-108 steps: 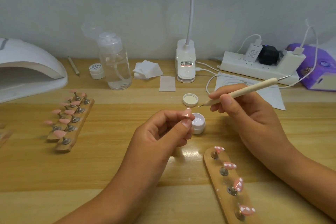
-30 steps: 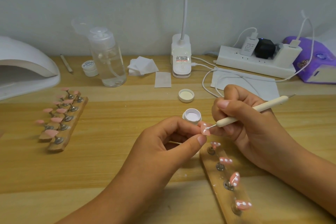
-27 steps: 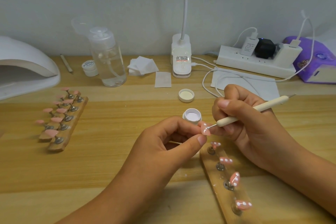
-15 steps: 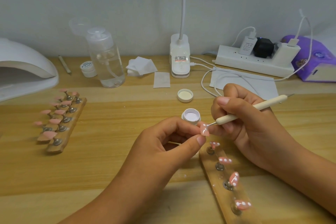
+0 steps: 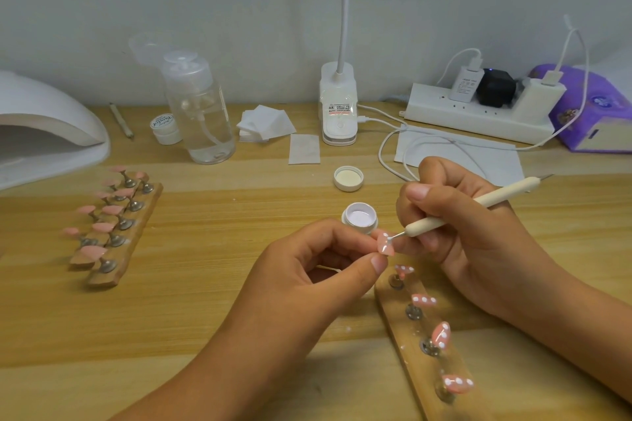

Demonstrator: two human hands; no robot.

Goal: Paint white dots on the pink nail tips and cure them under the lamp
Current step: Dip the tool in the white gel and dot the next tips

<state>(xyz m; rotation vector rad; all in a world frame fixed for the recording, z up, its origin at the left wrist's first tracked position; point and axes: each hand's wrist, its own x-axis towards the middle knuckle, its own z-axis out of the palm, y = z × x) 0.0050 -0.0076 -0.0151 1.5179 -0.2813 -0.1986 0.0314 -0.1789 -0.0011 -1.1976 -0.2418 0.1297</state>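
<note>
My left hand [image 5: 307, 270] pinches a pink nail tip [image 5: 385, 244] between thumb and forefinger at the middle of the desk. My right hand [image 5: 461, 225] grips a cream dotting pen [image 5: 478, 205], and its metal point touches the top of that tip, which bears white dots. Just behind stands an open jar of white paint [image 5: 359, 217]. Below my hands lies a wooden holder [image 5: 407, 338] carrying several pink tips with white dots. At the left, another wooden holder [image 5: 133, 236] carries several plain pink tips. The white curing lamp [image 5: 44, 133] sits at the far left edge.
The jar's lid [image 5: 348, 178] lies behind the paint. Along the back stand a clear pump bottle [image 5: 198, 109], a small white pot [image 5: 165, 128], cotton pads [image 5: 263, 121], a clip lamp base [image 5: 338, 106], a power strip [image 5: 478, 109] with cables, and a purple tissue pack [image 5: 595, 109].
My right hand brought the pen from the jar down to the nail tip and has dotted it; over the last second the pen point has shifted slightly up along the tip.
</note>
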